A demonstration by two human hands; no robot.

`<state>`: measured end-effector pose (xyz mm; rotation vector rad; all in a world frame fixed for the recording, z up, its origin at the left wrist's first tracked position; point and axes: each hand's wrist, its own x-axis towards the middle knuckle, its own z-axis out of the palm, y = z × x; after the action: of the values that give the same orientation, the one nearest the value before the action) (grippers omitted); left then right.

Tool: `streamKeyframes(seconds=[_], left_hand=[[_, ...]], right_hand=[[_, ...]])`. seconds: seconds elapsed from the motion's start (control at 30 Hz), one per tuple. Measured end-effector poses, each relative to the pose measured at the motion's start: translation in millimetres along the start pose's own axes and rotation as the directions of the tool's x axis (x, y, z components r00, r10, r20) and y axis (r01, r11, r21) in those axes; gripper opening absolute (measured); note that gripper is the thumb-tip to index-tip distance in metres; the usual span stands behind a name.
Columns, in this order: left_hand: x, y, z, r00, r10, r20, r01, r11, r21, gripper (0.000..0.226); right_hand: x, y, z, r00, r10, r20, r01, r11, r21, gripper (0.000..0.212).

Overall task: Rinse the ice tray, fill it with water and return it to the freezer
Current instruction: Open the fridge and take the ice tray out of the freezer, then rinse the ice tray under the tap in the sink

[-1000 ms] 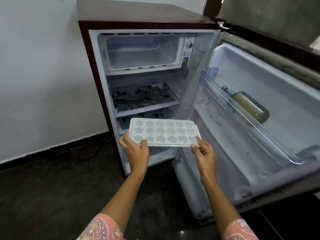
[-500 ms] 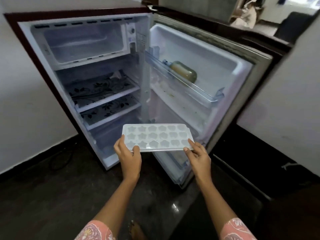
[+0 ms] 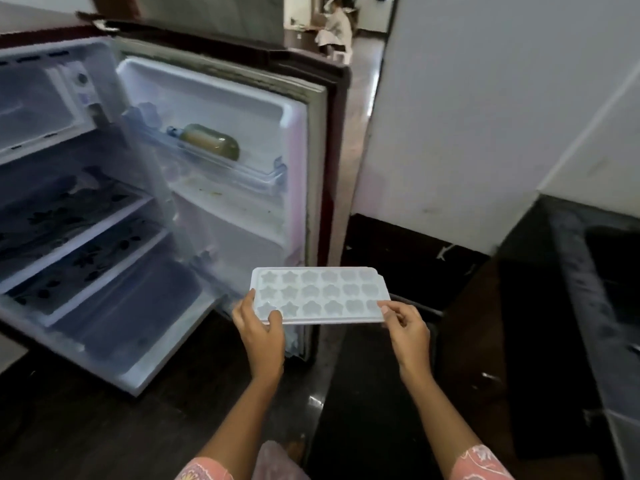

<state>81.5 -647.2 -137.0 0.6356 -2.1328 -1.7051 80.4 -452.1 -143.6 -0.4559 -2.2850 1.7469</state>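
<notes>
Kitchen corner, dark floor, white walls. Mini fridge stands open, door swung out, bottle lying on the door shelf. Ice tray is out of the fridge, in the air in front of the door's lower edge, level, star-shaped cavities up. Can't tell whether they hold anything. The long axis runs left-right across the person's front.

Left hand grips the near-left corner, thumb on top and fingers curled under. Right hand pinches the near-right corner, thumb on the rim. Both are on the near long edge, one per end; the far edge is unsupported.

Freezer compartment is up and left of the tray, well apart. Dark counter is on the right, possibly with a sink basin, too blurred to confirm.

Likely step: carrying the tray to rinse. If water is at that counter, the move goes rightwards along the tray's long axis, right hand nearer and leading.
</notes>
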Motion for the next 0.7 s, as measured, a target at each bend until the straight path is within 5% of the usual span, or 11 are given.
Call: streamKeyframes(seconds=[0.27,0.7], left_hand=[[-24.2,17.9,73.2,0.963,0.068,0.262,-0.078,0.997,0.025,0.049],[-27.5,51.6,209.9,0.782,0.098,0.616,-0.116,0.993,-0.011,0.049]], right_hand=[[4.8,20.6,-75.2,0.964,0.118,-0.239,-0.114,0.993,0.031,0.020],[47.3,44.6,-158.3,0.773,0.253,-0.582,-0.261,0.963,0.072,0.029]])
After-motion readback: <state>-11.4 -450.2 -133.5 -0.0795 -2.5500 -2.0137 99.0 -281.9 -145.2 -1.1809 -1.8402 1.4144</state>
